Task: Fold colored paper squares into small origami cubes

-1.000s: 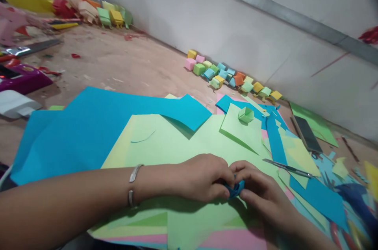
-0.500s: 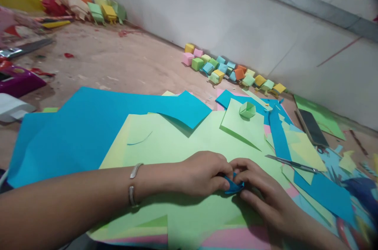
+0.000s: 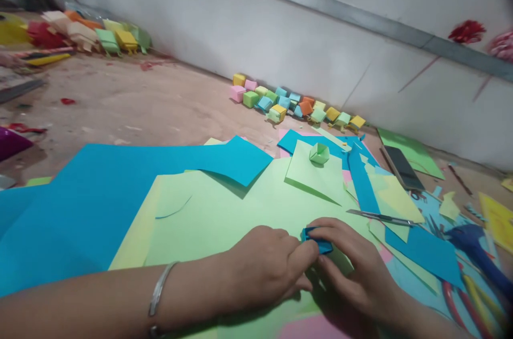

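Note:
Both my hands meet low in the middle over light green paper sheets point(image 3: 224, 211). My left hand point(image 3: 268, 267), with a metal bangle on the wrist, is curled and pinches a small folded blue paper piece point(image 3: 318, 240) from the left. My right hand point(image 3: 352, 269) presses its fingers on the same piece from the right. The piece rests on the green paper, partly hidden by my fingers.
Large blue sheets point(image 3: 92, 195) lie to the left. A small green paper cube point(image 3: 319, 153) sits on a green square. A row of coloured paper cubes point(image 3: 292, 104) lines the wall. A cutter knife point(image 3: 380, 217), a phone point(image 3: 403, 168) and scraps lie right.
The view shifted right and tilted, so the hands sit lower. My fingers have turned the blue piece, and more of it now shows above my right fingers.

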{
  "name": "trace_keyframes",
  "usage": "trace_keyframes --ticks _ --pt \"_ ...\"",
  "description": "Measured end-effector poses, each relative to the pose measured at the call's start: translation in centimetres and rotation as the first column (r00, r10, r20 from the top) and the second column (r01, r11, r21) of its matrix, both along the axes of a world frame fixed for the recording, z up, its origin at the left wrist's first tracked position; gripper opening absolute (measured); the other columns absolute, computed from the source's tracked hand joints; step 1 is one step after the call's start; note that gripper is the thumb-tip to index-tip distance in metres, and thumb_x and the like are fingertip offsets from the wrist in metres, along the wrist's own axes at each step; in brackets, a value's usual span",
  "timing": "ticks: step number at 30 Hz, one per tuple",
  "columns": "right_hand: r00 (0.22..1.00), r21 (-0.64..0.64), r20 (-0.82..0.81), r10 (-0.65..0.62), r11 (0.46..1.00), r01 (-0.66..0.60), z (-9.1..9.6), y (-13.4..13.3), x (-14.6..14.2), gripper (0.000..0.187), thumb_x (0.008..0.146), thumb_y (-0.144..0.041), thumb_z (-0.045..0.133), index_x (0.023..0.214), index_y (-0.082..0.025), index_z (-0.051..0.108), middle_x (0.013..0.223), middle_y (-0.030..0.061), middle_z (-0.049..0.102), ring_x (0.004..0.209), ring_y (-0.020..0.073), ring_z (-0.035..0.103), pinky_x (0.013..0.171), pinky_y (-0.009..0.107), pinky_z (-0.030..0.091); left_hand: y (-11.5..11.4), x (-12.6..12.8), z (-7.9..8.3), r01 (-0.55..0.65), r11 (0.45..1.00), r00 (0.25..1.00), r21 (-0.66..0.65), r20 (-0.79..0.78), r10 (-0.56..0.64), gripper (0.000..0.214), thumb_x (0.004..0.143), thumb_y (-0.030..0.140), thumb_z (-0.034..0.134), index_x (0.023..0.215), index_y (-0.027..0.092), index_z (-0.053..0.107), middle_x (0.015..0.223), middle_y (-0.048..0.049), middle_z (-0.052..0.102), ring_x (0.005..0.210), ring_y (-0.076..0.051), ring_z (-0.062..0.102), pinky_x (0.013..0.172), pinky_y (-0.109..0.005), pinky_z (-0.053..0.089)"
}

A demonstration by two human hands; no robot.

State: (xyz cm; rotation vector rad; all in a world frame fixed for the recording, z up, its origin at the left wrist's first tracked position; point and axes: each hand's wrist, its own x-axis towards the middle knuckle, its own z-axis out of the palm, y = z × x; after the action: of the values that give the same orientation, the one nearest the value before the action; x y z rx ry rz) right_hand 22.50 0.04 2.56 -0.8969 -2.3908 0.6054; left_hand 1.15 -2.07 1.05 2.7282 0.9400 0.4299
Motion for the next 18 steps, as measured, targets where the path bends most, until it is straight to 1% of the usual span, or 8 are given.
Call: trace_keyframes --ticks 3,4,6,9,11,12,14,18 --pt "0.999 0.029 0.012 0.037 0.999 -0.038 -0.3 0.0 0.0 0.033 0.087 -0.011 0.051 0.117 -0.023 0.055 0.114 0.0101 0.068 0.104 0.0212 0.066 0.087 0.031 0.057 -0.1 -0.2 0.4 -0.162 0.984 0.963 -0.079 0.207 0.175 0.035 0.096 0.050 0.047 0.105 0.017 0.053 0.076 -0.0046 0.065 0.064 -0.020 0.060 0.056 -0.029 0.043" --pt "0.999 0.020 0.020 0.051 0.998 -0.051 -0.6 0.0 0.0 0.033 0.087 -0.012 0.051 0.118 -0.023 0.054 0.115 0.0105 0.067 0.106 0.0213 0.066 0.088 0.031 0.057 0.0 -0.2 0.5 -0.229 0.962 0.927 -0.151 0.269 0.263 0.034 0.094 0.049 0.051 0.106 0.017 0.053 0.081 -0.0056 0.065 0.068 -0.021 0.060 0.060 -0.030 0.045" --pt "0.997 -0.006 0.022 0.074 0.997 -0.073 -1.1 -0.1 0.0 0.034 0.088 -0.011 0.051 0.120 -0.022 0.052 0.118 0.0104 0.067 0.109 0.0204 0.064 0.091 0.031 0.055 0.2 -0.1 0.7 -0.301 0.875 0.843 -0.378 0.324 0.430 0.034 0.087 0.039 0.062 0.110 0.016 0.052 0.097 -0.0089 0.063 0.077 -0.021 0.060 0.066 -0.032 0.048" --pt "0.993 -0.023 -0.011 0.115 0.993 -0.116 -1.6 -0.3 -0.1 0.036 0.088 -0.006 0.046 0.118 -0.023 0.053 0.122 0.0102 0.065 0.115 0.0188 0.061 0.095 0.030 0.053 0.8 0.4 0.7 -0.168 0.674 0.806 -0.720 0.294 0.514 0.041 0.077 0.022 0.064 0.115 0.016 0.052 0.107 -0.0086 0.060 0.080 -0.019 0.059 0.070 -0.032 0.049" --pt "0.990 -0.017 -0.034 0.138 0.990 -0.138 -1.6 -0.5 -0.2 0.039 0.086 -0.002 0.042 0.117 -0.022 0.054 0.127 0.0107 0.061 0.120 0.0182 0.059 0.097 0.029 0.052 1.1 0.7 0.6 -0.060 0.547 0.789 -0.835 0.296 0.539 0.038 0.074 0.014 0.058 0.112 0.017 0.054 0.097 -0.0044 0.061 0.077 -0.017 0.058 0.068 -0.029 0.048" --pt "0.989 -0.013 -0.044 0.139 0.990 -0.140 -1.6 -0.6 -0.3 0.040 0.086 -0.001 0.041 0.117 -0.022 0.054 0.130 0.0114 0.059 0.122 0.0184 0.057 0.097 0.029 0.052 1.1 0.9 0.5 -0.029 0.507 0.771 -0.862 0.303 0.560 0.037 0.073 0.011 0.055 0.109 0.016 0.054 0.091 -0.0024 0.060 0.075 -0.016 0.057 0.066 -0.028 0.047" --pt "0.990 0.007 -0.071 0.125 0.992 -0.124 -1.4 -0.8 -0.5 0.041 0.085 0.000 0.039 0.117 -0.020 0.055 0.134 0.0136 0.056 0.124 0.0194 0.055 0.098 0.029 0.052 1.1 1.2 0.4 -0.018 0.485 0.731 -0.874 0.320 0.603 0.036 0.069 0.005 0.051 0.103 0.016 0.054 0.083 0.0006 0.057 0.073 -0.015 0.054 0.062 -0.025 0.043" --pt "0.994 0.113 -0.079 0.071 0.992 -0.062 -1.8 -1.4 -0.3 0.039 0.087 -0.002 0.042 0.117 -0.021 0.058 0.136 0.0148 0.056 0.121 0.0227 0.059 0.097 0.031 0.054 0.8 1.8 0.1 -0.058 0.530 0.725 -0.846 0.329 0.605 0.033 0.068 0.001 0.048 0.096 0.017 0.056 0.080 0.0015 0.055 0.074 -0.014 0.051 0.064 -0.025 0.040"
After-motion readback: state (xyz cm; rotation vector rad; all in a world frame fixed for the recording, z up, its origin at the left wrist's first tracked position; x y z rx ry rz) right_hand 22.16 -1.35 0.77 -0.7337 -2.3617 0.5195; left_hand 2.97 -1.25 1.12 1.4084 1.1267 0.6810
